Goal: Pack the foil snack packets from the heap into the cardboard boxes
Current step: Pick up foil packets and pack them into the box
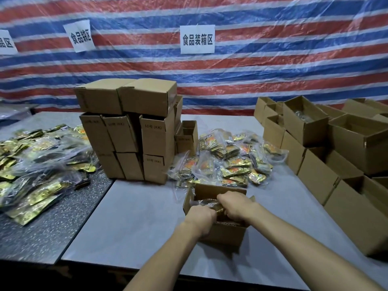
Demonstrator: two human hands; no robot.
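The bundle of foil packets sits in the mouth of the open box at lower centre, its long axis running left to right between the two hands. The left hand has its fingers curled round the bundle's left end, and the right hand curls over its right end, both knuckles-up, seemingly pressing it down into the box. Just beyond the box's far flap, toward mid-frame, lies the heap, mostly on the right hand's side, so that hand looks nearer for the next pick. A stack of boxes stands at centre left
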